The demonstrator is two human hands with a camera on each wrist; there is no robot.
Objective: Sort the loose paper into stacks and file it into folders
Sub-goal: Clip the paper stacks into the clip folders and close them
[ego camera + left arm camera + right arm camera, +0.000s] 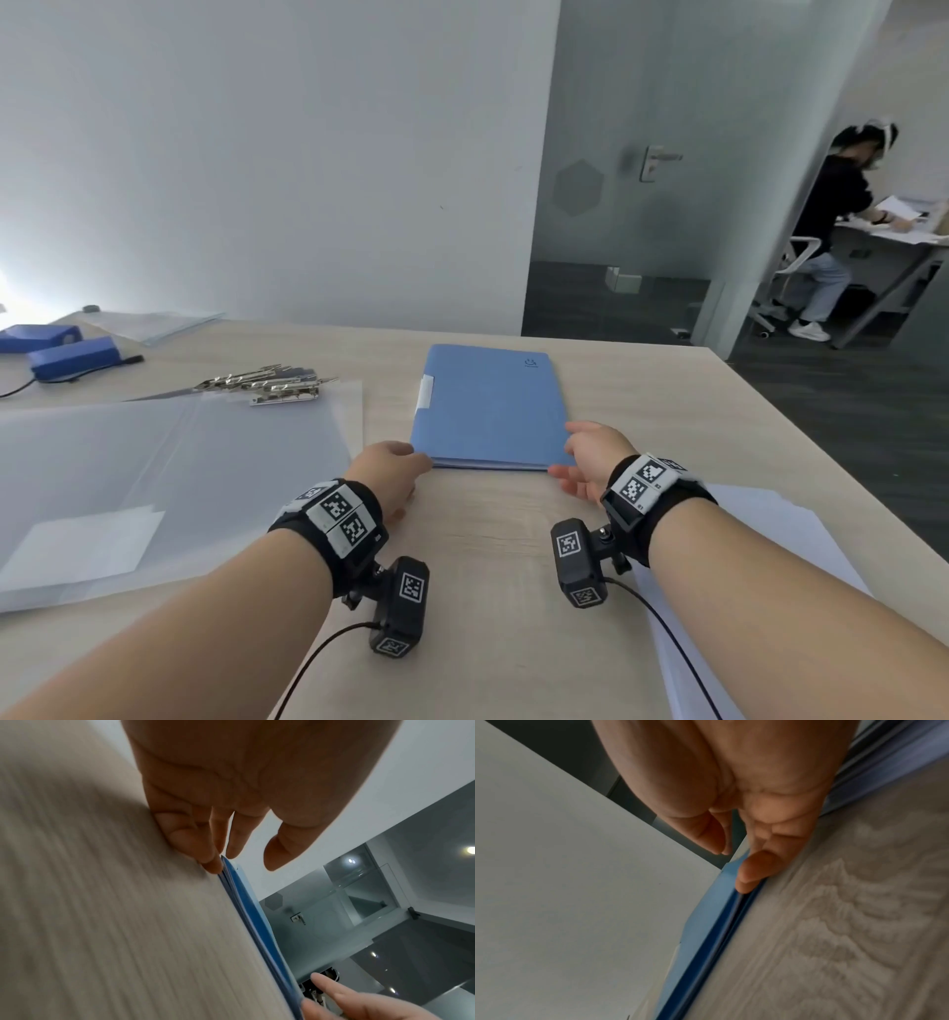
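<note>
The closed blue card folder (pixel 488 406) looks light, flexible and slippery; both near corners suit gripping. Left hand (pixel 393 475) and right hand (pixel 590 460), fingers relaxed, touch them without gripping.

One blue folder (pixel 488 406), two hands (pixel 393 475), one table (pixel 493 565).

Bare table (pixel 493 565) between transparent sheets (pixel 154 478) (left) and paper (pixel 770 539).
</note>
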